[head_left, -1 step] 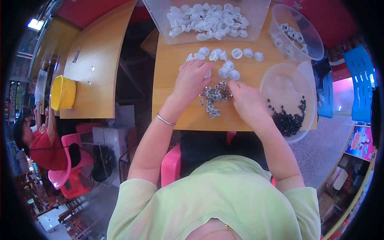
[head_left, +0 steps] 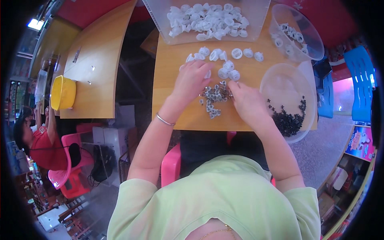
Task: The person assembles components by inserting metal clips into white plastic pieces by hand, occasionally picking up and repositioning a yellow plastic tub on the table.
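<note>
My left hand (head_left: 193, 78) is curled at the left of the small metal parts, its fingers bent. Between its thumb and fingertips shows a round white plastic part (head_left: 208, 74). My right hand (head_left: 247, 100) is closed at the right edge of the pile, fingers curled in and largely hidden; whatever it may grip is too small to make out. Between both hands lies a loose pile of small silvery metal parts (head_left: 216, 94). Just beyond it sit a few white round plastic parts (head_left: 228, 72), and several more white caps (head_left: 237, 53) form a loose row farther back.
A clear bin (head_left: 157, 18) of white parts stands at the table's far edge. On the right are a round tub (head_left: 267, 78) with small black pieces and another clear tub (head_left: 320, 44) with white parts. At left, a yellow basket (head_left: 63, 94) rests on another table near a person in red (head_left: 48, 150).
</note>
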### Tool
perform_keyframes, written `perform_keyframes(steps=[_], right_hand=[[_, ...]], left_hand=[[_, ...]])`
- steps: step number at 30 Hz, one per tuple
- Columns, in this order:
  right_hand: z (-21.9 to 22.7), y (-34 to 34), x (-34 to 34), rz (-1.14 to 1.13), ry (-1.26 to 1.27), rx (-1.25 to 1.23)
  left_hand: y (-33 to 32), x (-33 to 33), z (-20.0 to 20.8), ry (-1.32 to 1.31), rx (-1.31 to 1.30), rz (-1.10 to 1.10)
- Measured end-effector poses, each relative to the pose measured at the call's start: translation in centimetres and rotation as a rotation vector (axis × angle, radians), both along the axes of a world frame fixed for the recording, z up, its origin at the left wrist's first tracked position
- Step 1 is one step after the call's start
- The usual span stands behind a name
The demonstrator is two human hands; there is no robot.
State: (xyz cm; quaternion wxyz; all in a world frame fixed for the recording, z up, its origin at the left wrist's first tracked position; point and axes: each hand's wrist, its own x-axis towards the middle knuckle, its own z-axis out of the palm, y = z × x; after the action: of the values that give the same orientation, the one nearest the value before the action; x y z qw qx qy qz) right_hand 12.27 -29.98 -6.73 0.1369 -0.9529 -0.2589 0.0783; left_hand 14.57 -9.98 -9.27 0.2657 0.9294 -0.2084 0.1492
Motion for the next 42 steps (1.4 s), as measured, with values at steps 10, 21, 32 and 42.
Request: perform_keyframes(steps=[10,21,32,42], right_hand=[[1.2,-1.9,0.1,-0.019,0.181,0.52],[2.1,-1.9,-0.2,-0.152,0.279,0.759],[1.9,-2.1,-1.2,-0.217,0.358,1.082],[2.2,-2.7,-1.3,-0.183,0.571,1.277]], left_hand=[[-0.3,-0.6,0.0,0.083,-0.422,0.032],[0.4,-1.3,1.0,-0.2,0.003,0.116],[-0.6,-0.9,0.3,-0.132,-0.079,0.063],[-2.4,-6.4,3.1,0.706,-1.497,-0.033]])
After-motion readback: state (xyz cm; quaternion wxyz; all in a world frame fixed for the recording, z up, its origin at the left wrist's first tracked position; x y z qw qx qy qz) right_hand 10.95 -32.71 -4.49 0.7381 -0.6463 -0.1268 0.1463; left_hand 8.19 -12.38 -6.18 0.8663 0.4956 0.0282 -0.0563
